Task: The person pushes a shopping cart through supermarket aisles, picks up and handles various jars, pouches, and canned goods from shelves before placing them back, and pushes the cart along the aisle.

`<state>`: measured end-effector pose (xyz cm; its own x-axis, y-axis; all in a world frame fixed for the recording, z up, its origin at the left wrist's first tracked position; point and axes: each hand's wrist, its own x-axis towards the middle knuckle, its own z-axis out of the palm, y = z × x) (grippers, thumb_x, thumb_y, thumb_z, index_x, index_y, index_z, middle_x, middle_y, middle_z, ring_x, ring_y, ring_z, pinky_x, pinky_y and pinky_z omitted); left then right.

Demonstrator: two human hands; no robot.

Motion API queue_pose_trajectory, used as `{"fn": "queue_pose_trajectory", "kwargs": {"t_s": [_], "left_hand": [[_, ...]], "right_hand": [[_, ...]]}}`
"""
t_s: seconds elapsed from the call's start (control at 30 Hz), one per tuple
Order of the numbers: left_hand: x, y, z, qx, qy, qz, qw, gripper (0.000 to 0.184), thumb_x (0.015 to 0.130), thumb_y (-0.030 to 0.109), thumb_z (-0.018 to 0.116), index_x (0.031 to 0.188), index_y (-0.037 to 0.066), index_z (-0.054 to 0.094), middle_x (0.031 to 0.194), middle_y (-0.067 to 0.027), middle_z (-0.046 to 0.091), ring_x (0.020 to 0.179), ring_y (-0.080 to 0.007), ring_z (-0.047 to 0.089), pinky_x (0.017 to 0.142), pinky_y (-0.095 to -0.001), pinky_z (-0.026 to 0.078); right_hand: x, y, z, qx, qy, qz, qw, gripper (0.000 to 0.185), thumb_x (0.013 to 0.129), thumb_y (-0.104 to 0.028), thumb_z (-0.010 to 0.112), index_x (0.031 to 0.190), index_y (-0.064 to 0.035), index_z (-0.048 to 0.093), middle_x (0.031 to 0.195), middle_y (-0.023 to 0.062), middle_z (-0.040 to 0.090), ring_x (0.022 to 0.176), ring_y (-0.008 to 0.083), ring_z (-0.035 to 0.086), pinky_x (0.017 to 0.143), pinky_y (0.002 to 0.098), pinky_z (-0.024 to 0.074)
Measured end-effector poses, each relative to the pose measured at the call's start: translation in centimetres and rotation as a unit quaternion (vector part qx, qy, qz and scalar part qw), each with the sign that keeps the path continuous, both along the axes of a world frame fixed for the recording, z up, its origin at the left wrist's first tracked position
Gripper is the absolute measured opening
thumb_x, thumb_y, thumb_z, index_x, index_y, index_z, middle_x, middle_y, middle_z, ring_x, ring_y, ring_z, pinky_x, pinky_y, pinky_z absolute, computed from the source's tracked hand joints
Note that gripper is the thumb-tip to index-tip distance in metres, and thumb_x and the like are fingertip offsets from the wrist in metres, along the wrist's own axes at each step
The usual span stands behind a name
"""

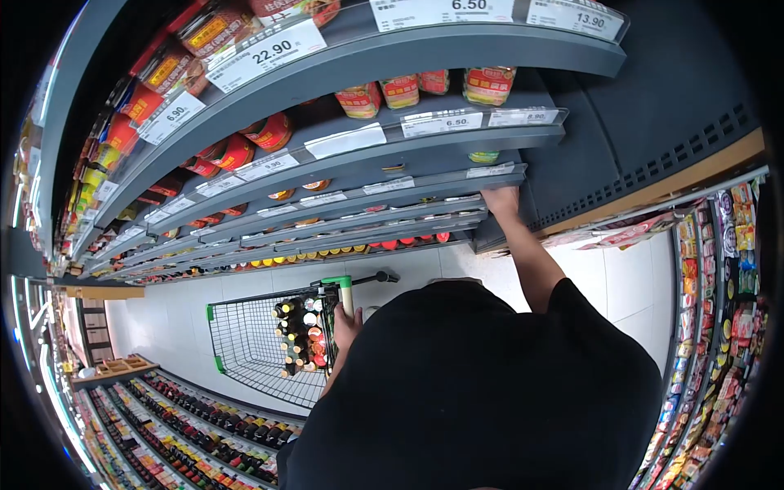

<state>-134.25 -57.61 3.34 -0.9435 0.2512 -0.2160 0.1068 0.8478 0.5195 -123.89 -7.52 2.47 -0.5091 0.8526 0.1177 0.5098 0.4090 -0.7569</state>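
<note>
ok so our R hand point(501, 198) is at 2 o'clock w/ the fingers gone behind a shelf edge point(457, 180), so we can't tell how far open it is or if it's got hold of anything. Closest thing we can make out is a jar w/ some green point(484, 156) just above, mostly cut off by the shelving. L hand point(347, 327) is at 7, fingers curled round the cart handle point(346, 296), tho our black shirt point(482, 384) at 5 blocks part of that arm. Cart point(245, 335) is at 8, bottles point(298, 335) bunched near the handle end, labels too small to read. Red/yellow jars point(488, 86) at 1 have their tops hidden by the shelf above. Also bottle racks point(184, 420) at 8 beyond the cart + snack packs point(743, 282) at 3, kinda warped tbh
</note>
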Motion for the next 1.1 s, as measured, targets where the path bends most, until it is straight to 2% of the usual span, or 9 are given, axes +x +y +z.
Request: {"fn": "queue_pose_trajectory", "kwargs": {"t_s": [0.03, 0.17, 0.33, 0.43, 0.6, 0.73, 0.8, 0.93, 1.1], "left_hand": [[0.0, 0.0, -0.1, 0.041, -0.009, -0.004, 0.999, 0.052, 0.09, 0.031, 0.07, 0.13, 0.005, 0.047, 0.106, -0.0201, 0.065, 0.094, -0.039, 0.066, 0.081, -0.0477, 0.051], [-1.1, -1.5, -4.4, 0.15, 0.031, -0.038, 0.988, 0.055, 0.09, 0.022, 0.071, 0.133, 0.002, 0.043, 0.12, -0.0221, 0.058, 0.103, -0.0403, 0.06, 0.088, -0.0454, 0.049], [-2.6, 5.2, 6.6, 0.164, 0.128, -0.151, 0.967, 0.06, 0.088, 0.015, 0.074, 0.136, -0.001, 0.043, 0.125, -0.0222, 0.055, 0.113, -0.0353, 0.057, 0.097, -0.0428, 0.046], [-3.3, 9.5, 11.2, 0.225, -0.031, -0.228, 0.947, 0.069, 0.084, 0.021, 0.08, 0.14, 0.004, 0.044, 0.131, -0.0162, 0.055, 0.11, -0.0264, 0.061, 0.09, -0.0376, 0.052], [-1.4, 16.0, 18.1, 0.254, -0.167, -0.326, 0.895, 0.092, 0.073, 0.02, 0.089, 0.146, 0.005, 0.034, 0.137, -0.015, 0.051, 0.118, -0.0231, 0.059, 0.094, -0.0352, 0.052], [-1.6, 16.6, 18.6, 0.332, -0.204, -0.337, 0.857, 0.092, 0.068, 0.017, 0.092, 0.142, 0.004, 0.039, 0.131, -0.0127, 0.056, 0.118, -0.0195, 0.059, 0.096, -0.0325, 0.051], [-2.0, 16.3, 18.5, 0.325, -0.206, -0.304, 0.872, 0.087, 0.066, 0.015, 0.093, 0.138, 0.004, 0.045, 0.125, -0.0093, 0.06, 0.114, -0.0169, 0.06, 0.098, -0.0315, 0.05], [-1.3, 16.8, 19.7, 0.313, -0.211, -0.301, 0.876, 0.084, 0.065, 0.009, 0.092, 0.136, 0.005, 0.047, 0.126, -0.0104, 0.059, 0.116, -0.0195, 0.06, 0.1, -0.0324, 0.049], [-1.1, 17.0, 19.5, 0.209, 0.001, -0.479, 0.852, 0.074, 0.068, 0.008, 0.088, 0.133, 0.008, 0.053, 0.134, -0.0147, 0.054, 0.121, -0.031, 0.057, 0.102, -0.0364, 0.049]], "right_hand": [[-0.4, -0.9, -1.2, 0.015, 0.186, -0.089, 0.978, 0.059, 0.073, -0.013, 0.083, 0.122, 0.003, 0.055, 0.124, 0.0171, 0.063, 0.112, 0.0278, 0.061, 0.095, 0.037, 0.0481], [0.4, -4.8, 2.7, -0.051, 0.241, -0.164, 0.955, 0.071, 0.072, -0.024, 0.088, 0.124, 0.0024, 0.047, 0.116, 0.0167, 0.059, 0.107, 0.0278, 0.059, 0.095, 0.0363, 0.0465], [1.4, -9.3, 0.6, -0.222, 0.335, -0.184, 0.897, 0.056, 0.084, -0.016, 0.08, 0.124, -0.0007, 0.043, 0.115, 0.0132, 0.058, 0.103, 0.0225, 0.063, 0.078, 0.0324, 0.059], [2.6, -12.2, 6.3, -0.58, 0.355, -0.046, 0.732, 0.052, 0.088, -0.022, 0.075, 0.127, -0.002, 0.048, 0.118, 0.013, 0.06, 0.109, 0.0261, 0.065, 0.085, 0.0482, 0.0601], [1.7, -15.8, 12.6, -0.69, 0.243, 0.138, 0.668, 0.057, 0.094, -0.034, 0.067, 0.137, -0.0044, 0.045, 0.125, 0.0117, 0.059, 0.109, 0.027, 0.065, 0.085, 0.0451, 0.0596], [1.2, -16.2, 14.5, -0.717, 0.18, 0.234, 0.632, 0.076, 0.095, -0.068, 0.045, 0.141, -0.0072, 0.043, 0.124, 0.0125, 0.062, 0.102, 0.0305, 0.069, 0.08, 0.0424, 0.0607], [1.6, -14.9, 16.3, -0.789, 0.173, 0.309, 0.503, 0.085, 0.093, -0.075, 0.039, 0.142, -0.006, 0.041, 0.125, 0.0147, 0.062, 0.1, 0.0344, 0.07, 0.076, 0.0398, 0.0611], [1.6, -15.4, 15.9, -0.703, 0.114, 0.303, 0.633, 0.085, 0.092, -0.075, 0.039, 0.142, -0.0066, 0.041, 0.124, 0.0159, 0.063, 0.098, 0.0357, 0.071, 0.071, 0.0386, 0.0613], [2.1, -14.6, 12.8, -0.773, 0.102, 0.271, 0.565, 0.048, 0.095, -0.038, 0.065, 0.128, -0.005, 0.053, 0.12, 0.014, 0.064, 0.095, 0.0214, 0.071, 0.073, 0.0327, 0.0633]]}}
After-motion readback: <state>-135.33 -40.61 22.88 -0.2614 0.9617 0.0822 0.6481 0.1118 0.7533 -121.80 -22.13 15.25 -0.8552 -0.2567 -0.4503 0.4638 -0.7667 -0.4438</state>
